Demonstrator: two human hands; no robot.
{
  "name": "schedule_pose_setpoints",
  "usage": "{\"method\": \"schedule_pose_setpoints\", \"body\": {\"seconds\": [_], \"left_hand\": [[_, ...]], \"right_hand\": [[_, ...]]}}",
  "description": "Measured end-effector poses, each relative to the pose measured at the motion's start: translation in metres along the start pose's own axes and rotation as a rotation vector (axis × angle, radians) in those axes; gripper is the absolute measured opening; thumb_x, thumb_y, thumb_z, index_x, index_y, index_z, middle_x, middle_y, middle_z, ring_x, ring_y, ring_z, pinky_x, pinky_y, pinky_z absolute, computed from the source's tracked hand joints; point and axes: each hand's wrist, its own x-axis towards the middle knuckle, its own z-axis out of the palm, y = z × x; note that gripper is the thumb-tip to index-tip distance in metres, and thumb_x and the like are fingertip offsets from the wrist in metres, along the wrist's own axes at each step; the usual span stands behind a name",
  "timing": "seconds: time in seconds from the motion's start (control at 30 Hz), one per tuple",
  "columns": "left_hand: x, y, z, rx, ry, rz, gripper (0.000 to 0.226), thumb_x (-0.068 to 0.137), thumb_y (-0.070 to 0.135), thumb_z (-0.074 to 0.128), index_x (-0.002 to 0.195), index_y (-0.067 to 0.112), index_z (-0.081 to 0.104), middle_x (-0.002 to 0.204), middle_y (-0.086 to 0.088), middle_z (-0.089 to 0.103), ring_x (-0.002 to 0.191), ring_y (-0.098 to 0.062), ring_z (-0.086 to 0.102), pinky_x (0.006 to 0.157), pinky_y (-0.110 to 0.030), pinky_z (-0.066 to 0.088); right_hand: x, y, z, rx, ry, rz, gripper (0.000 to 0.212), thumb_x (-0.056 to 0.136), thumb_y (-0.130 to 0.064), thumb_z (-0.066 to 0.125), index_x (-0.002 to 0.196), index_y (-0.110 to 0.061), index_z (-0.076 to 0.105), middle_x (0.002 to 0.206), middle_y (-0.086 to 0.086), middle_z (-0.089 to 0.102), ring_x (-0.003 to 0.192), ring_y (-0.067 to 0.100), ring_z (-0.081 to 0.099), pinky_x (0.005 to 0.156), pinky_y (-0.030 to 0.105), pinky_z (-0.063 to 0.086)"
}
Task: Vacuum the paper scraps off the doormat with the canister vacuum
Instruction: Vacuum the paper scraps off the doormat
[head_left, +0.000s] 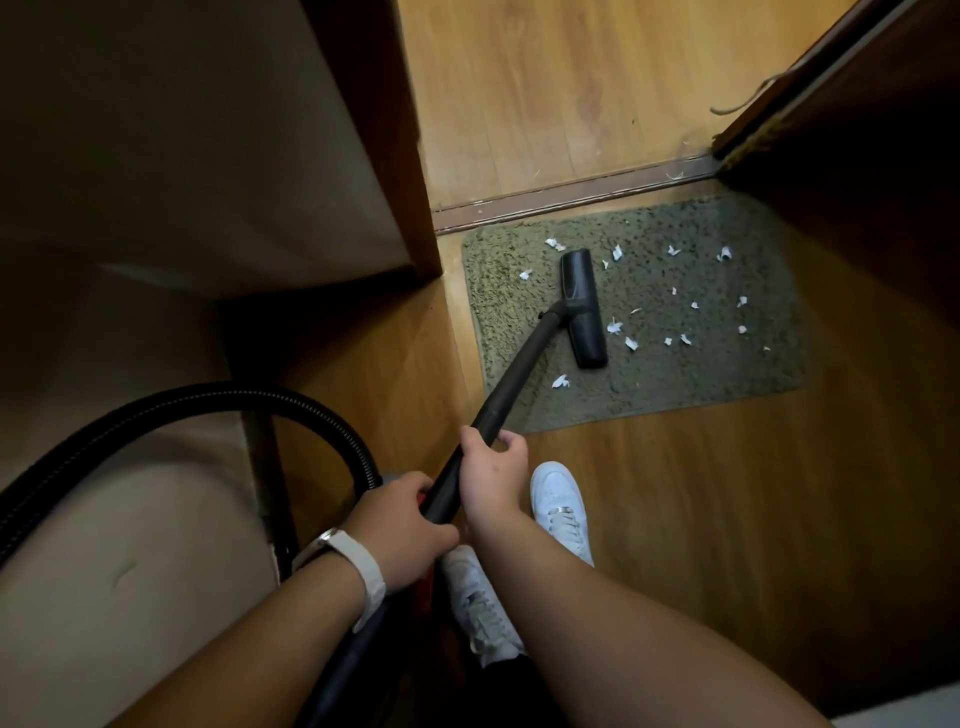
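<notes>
Both arms reach forward. The left hand (402, 525) curls round the upper end of the black wand (511, 379), and the right hand (491, 473) wraps it just ahead. The nozzle (583, 309) rests on the green doormat (675, 379), left of centre, with paper scraps (615, 327) lying mostly to its right. Step in hand: sweeping, largely undone; the next stroke likely carries the nozzle rightward. Surroundings: wood floor (675, 519), threshold strip (571, 200), hose (182, 410) looping left.

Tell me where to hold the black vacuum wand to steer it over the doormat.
Hold the black plastic wand on its upper shaft, from above: the tube slants up toward you; right hand grips lower, left hand near the ribbed black hose.
</notes>
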Motion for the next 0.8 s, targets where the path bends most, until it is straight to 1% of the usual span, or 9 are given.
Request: {"method": "schedule_pose_setpoints", "body": {"seconds": [0.1, 0.2, 0.27, 0.33, 0.4, 0.47, 0.53, 0.63, 0.8], "left_hand": [[0.001, 0.0, 0.002, 0.025, -0.004, 0.01, 0.039, 0.068, 0.027, 0.069, 0.104, 0.034, 0.057, 0.086, 0.008, 0.068, 0.066, -0.015, 0.067, 0.068, -0.037, 0.06], [0.003, 0.006, 0.005, 0.034, 0.007, 0.032, 0.042, 0.068, 0.026, 0.069, 0.104, 0.037, 0.051, 0.083, 0.007, 0.068, 0.063, -0.015, 0.067, 0.065, -0.035, 0.06], [0.005, 0.013, 0.006, 0.032, 0.016, 0.044, 0.039, 0.068, 0.026, 0.069, 0.101, 0.036, 0.051, 0.076, 0.005, 0.068, 0.06, -0.016, 0.066, 0.063, -0.037, 0.059], [0.008, 0.019, 0.008, 0.047, 0.01, 0.056, 0.038, 0.068, 0.027, 0.068, 0.101, 0.035, 0.052, 0.071, 0.004, 0.067, 0.059, -0.015, 0.065, 0.059, -0.035, 0.057], [0.011, 0.026, 0.01, 0.076, 0.0, 0.074, 0.038, 0.069, 0.027, 0.068, 0.104, 0.034, 0.054, 0.07, 0.005, 0.066, 0.06, -0.013, 0.063, 0.053, -0.027, 0.048], [0.013, 0.033, 0.011, 0.092, 0.002, 0.09, 0.039, 0.071, 0.027, 0.068, 0.107, 0.032, 0.056, 0.073, 0.006, 0.066, 0.063, -0.011, 0.062, 0.053, -0.023, 0.043], [0.016, 0.04, 0.013, 0.103, 0.005, 0.099, 0.043, 0.071, 0.028, 0.069, 0.111, 0.031, 0.056, 0.077, 0.006, 0.067, 0.065, -0.01, 0.062, 0.053, -0.021, 0.042], [0.02, 0.049, 0.014, 0.135, 0.011, 0.098, 0.046, 0.07, 0.03, 0.07, 0.114, 0.034, 0.056, 0.072, 0.008, 0.065, 0.062, -0.006, 0.059, 0.049, -0.019, 0.036], [0.026, 0.064, 0.016, 0.179, 0.018, 0.108, 0.047, 0.071, 0.032, 0.07, 0.116, 0.034, 0.056, 0.071, 0.008, 0.063, 0.062, -0.008, 0.059, 0.048, -0.019, 0.036]], "right_hand": [[0.001, -0.002, 0.0, 0.004, 0.009, 0.007, 0.031, 0.09, -0.028, 0.067, 0.113, -0.025, 0.046, 0.097, 0.002, 0.061, 0.08, 0.015, 0.06, 0.06, 0.028, 0.046], [0.005, -0.003, -0.002, 0.012, 0.035, 0.013, 0.032, 0.087, -0.028, 0.067, 0.114, -0.024, 0.05, 0.096, 0.002, 0.063, 0.083, 0.019, 0.064, 0.073, 0.035, 0.054], [0.008, -0.006, -0.005, 0.021, 0.051, 0.017, 0.032, 0.086, -0.028, 0.068, 0.113, -0.024, 0.05, 0.095, 0.003, 0.064, 0.083, 0.021, 0.065, 0.075, 0.037, 0.056], [0.012, -0.011, -0.009, 0.035, 0.072, 0.012, 0.031, 0.087, -0.028, 0.068, 0.111, -0.024, 0.049, 0.092, 0.001, 0.063, 0.08, 0.019, 0.064, 0.075, 0.036, 0.056], [0.017, -0.016, -0.014, 0.043, 0.09, 0.007, 0.03, 0.088, -0.027, 0.068, 0.111, -0.024, 0.049, 0.089, -0.002, 0.061, 0.077, 0.015, 0.061, 0.074, 0.034, 0.054], [0.021, -0.02, -0.02, 0.039, 0.098, 0.006, 0.03, 0.089, -0.027, 0.067, 0.113, -0.023, 0.049, 0.088, -0.003, 0.06, 0.075, 0.012, 0.06, 0.072, 0.033, 0.052], [0.025, -0.024, -0.023, 0.026, 0.107, 0.005, 0.031, 0.089, -0.028, 0.067, 0.114, -0.023, 0.05, 0.089, -0.003, 0.061, 0.075, 0.013, 0.061, 0.07, 0.033, 0.052], [0.031, -0.03, -0.028, 0.017, 0.127, 0.011, 0.032, 0.087, -0.03, 0.068, 0.114, -0.024, 0.051, 0.088, -0.003, 0.062, 0.076, 0.014, 0.062, 0.07, 0.033, 0.053], [0.041, -0.04, -0.038, 0.001, 0.114, 0.019, 0.032, 0.09, -0.03, 0.066, 0.111, -0.027, 0.043, 0.087, -0.007, 0.058, 0.073, 0.009, 0.058, 0.063, 0.029, 0.046]]}}
